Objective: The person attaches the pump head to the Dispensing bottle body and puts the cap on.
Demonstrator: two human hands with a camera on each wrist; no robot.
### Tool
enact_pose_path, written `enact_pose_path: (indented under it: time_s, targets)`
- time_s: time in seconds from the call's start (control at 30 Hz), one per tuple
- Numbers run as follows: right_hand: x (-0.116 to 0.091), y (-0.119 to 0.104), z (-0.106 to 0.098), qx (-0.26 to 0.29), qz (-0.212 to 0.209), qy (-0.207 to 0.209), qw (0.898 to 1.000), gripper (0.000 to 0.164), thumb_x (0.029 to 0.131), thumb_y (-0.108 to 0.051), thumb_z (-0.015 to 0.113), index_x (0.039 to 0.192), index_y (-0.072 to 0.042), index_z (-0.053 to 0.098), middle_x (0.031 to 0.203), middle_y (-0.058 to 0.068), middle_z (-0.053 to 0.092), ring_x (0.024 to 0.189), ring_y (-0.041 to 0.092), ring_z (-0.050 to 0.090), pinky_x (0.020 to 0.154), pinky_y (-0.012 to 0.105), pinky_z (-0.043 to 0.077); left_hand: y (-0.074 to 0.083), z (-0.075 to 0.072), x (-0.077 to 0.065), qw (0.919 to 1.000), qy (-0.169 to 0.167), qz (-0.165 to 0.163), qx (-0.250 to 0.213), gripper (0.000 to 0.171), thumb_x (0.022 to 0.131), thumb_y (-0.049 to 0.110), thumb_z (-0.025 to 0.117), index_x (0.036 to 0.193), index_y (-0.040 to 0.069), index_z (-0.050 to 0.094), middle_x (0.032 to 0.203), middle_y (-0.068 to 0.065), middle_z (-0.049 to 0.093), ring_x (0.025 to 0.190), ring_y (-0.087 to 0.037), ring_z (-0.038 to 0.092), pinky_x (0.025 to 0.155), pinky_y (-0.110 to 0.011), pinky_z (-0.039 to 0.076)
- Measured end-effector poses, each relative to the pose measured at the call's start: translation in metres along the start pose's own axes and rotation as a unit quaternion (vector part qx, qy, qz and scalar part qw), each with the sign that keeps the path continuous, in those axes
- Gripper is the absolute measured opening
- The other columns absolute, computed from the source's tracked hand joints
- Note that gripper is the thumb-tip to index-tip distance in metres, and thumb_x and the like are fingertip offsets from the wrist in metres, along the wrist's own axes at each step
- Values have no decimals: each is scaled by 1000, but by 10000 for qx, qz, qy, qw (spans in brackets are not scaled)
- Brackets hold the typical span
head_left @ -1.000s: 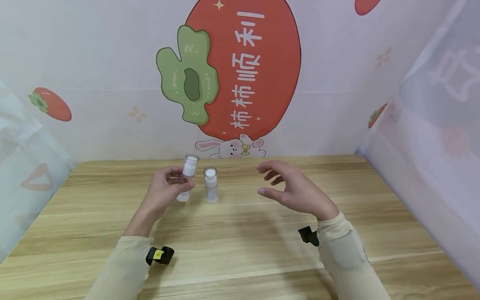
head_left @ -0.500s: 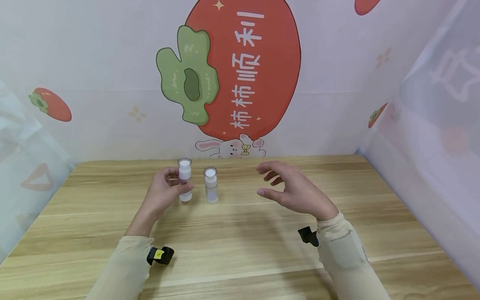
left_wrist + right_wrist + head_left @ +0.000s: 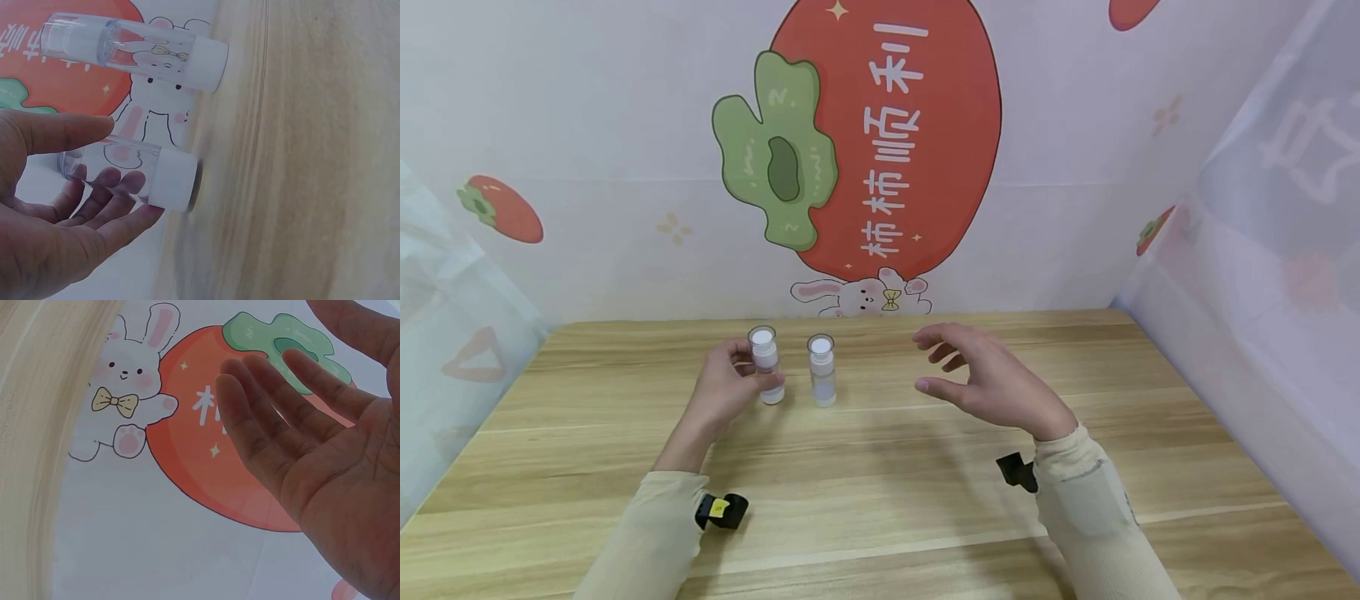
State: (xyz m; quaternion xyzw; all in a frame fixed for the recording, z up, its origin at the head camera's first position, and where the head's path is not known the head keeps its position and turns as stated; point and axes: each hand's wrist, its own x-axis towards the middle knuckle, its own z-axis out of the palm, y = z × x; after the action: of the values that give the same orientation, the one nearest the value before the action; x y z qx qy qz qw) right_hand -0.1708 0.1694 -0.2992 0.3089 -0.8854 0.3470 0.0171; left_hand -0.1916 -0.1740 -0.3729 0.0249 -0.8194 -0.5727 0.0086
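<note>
My left hand point(image 3: 721, 390) holds a small clear pump bottle point(image 3: 765, 356) with a white top and white base, thumb on one side and fingers on the other. The bottle leans a little to the left. In the left wrist view its white base point(image 3: 172, 179) is at the table with a dark shadow along its edge; whether all of it touches I cannot tell. A similar bottle point(image 3: 823, 385) stands upright just to the right. Apart from both, my right hand point(image 3: 988, 377) hovers over the table, fingers loosely bent and nothing in them.
Both bottles are on a wood-grain table point(image 3: 865, 508). Behind it hangs a white printed backdrop point(image 3: 1045, 242) with a red persimmon and a rabbit. Sheets of the same kind close off the left and right sides. Each wrist carries a small black camera point(image 3: 722, 510).
The held bottle's top has swung from a rightward lean, through upright, to a leftward lean, while its base shifted slightly right. The other bottle and my right hand stay practically in place.
</note>
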Motion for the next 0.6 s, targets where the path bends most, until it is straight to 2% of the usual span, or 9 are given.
enact_pose_path:
  time_s: [0.6]
  targets:
    - [1,0,-1,-151,113,-57,9998,49,89,-22,80,133,-12,60,124,1,64,101,16,66,90,38,53,0,2,1,9999,-43,-59,76,58,85,-3,76,134,-10,46,129,-26,52,119,-39,57,99,-46,49]
